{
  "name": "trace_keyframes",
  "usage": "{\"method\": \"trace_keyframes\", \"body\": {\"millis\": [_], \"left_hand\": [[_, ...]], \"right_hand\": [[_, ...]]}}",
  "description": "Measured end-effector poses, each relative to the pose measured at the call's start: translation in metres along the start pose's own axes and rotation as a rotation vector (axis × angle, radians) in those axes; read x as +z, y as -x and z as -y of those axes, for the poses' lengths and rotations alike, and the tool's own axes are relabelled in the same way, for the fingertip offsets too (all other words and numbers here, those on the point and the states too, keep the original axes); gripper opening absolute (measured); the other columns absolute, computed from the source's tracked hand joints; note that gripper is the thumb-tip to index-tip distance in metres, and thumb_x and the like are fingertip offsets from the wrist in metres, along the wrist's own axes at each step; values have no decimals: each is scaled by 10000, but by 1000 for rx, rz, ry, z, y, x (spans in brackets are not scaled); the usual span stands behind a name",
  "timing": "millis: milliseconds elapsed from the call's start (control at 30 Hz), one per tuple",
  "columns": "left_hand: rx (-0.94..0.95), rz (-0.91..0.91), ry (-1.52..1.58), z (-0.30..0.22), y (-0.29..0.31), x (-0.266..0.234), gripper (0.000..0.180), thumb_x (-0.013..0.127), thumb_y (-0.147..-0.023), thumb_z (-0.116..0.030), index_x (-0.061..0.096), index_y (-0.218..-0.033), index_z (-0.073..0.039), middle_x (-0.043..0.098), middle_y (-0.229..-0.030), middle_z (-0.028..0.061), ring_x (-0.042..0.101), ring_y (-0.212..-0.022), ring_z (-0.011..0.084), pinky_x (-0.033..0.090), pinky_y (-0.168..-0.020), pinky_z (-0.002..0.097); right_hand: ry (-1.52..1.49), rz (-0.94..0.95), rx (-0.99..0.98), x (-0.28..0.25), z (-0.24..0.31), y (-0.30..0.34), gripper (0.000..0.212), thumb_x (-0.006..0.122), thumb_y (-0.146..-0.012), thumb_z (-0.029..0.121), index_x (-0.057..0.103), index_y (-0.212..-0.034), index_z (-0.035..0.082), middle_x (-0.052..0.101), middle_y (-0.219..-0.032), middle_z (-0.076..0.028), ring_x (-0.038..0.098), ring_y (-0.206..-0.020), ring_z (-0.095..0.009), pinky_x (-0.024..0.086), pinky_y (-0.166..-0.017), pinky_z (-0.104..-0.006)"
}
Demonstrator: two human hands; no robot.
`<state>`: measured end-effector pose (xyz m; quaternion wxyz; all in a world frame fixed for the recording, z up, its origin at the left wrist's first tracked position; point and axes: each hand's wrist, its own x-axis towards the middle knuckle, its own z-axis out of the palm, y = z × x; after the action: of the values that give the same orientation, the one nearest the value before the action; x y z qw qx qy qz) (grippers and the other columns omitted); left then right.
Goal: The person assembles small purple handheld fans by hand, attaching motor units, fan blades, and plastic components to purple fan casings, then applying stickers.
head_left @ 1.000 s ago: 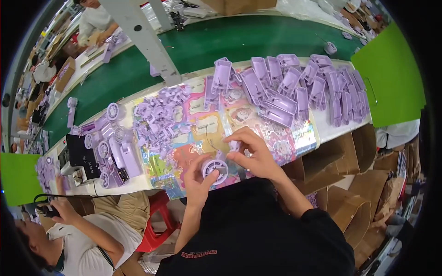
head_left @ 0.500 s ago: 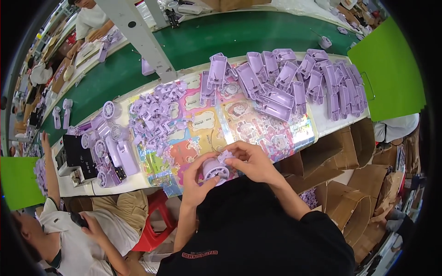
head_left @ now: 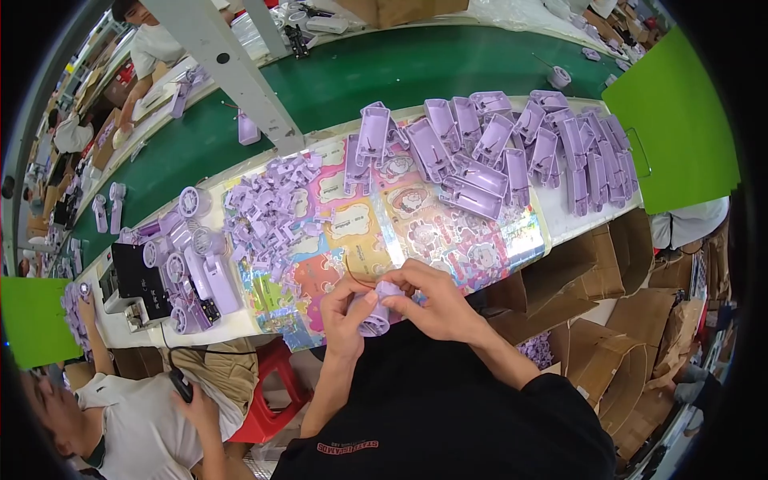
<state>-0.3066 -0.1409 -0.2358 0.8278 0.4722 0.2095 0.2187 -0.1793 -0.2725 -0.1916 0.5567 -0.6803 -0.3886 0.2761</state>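
Observation:
Close to my body, at the table's front edge, my left hand [head_left: 342, 318] is wrapped round a round lilac fan housing [head_left: 374, 325], tilted with its slotted ring toward me. A thin brown wire rises from it. My right hand [head_left: 436, 302] pinches a small lilac plastic piece [head_left: 390, 290] against the top of the housing; my fingers partly hide where the two meet. Ahead and to the left lies a heap of small lilac plastic parts [head_left: 272, 208]. Lilac handle shells [head_left: 432, 148], open side up, are spread along the far right of the table.
A sheet with colourful cartoon prints [head_left: 360, 220] covers the table. Lilac fan bodies [head_left: 212, 272] and a black box [head_left: 138, 276] stand at left, beside a seated co-worker [head_left: 152, 416]. Behind run a green conveyor [head_left: 344, 84] and a metal post [head_left: 240, 76]. Cardboard boxes [head_left: 596, 360] stand at right.
The fan housing has tipped, its ring now turned lower, and my left thumb has moved up to the small piece. The co-worker's far arm has lowered to the parts at left.

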Motion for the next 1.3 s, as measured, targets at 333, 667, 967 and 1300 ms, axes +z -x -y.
{"method": "trace_keyframes", "body": {"millis": [333, 667, 967, 1300], "left_hand": [[587, 241, -1413, -89, -120, 31, 415, 647, -919, -124, 605, -1328, -73, 610, -1260, 172, 557, -1214, 353, 444, -1034, 439], [759, 573, -1878, -71, -250, 42, 660, 690, -705, 67, 684, -1268, -277, 389, -1549, 191, 348, -1454, 360, 345, -1158, 444], [491, 605, -1587, -115, -211, 57, 526, 814, -635, -199, 569, -1065, -21, 628, -1206, 212, 601, -1144, 390, 505, -945, 450], [480, 710, -1483, -106, -127, 19, 625, 833, -696, -350, 646, -1213, -53, 664, -1115, 159, 637, -1066, 350, 509, -919, 441]], "right_hand": [[-98, -236, 94, -43, -28, -21, 252, 580, -1032, 166, 717, -1091, -37, 642, -831, -9, 587, -795, -71, 466, -699, -243], [343, -320, -64, -23, -37, -39, 394, 728, -903, 206, 626, -1219, -6, 607, -1080, -140, 639, -813, -221, 516, -709, -322], [639, -310, 9, -5, -33, 11, 607, 874, -732, 231, 606, -1253, 70, 537, -1211, -160, 621, -1006, -352, 536, -825, -417], [355, -497, -198, -31, -14, 12, 513, 614, -655, -49, 604, -1162, 27, 531, -1207, -184, 563, -1116, -366, 487, -952, -403]]}}
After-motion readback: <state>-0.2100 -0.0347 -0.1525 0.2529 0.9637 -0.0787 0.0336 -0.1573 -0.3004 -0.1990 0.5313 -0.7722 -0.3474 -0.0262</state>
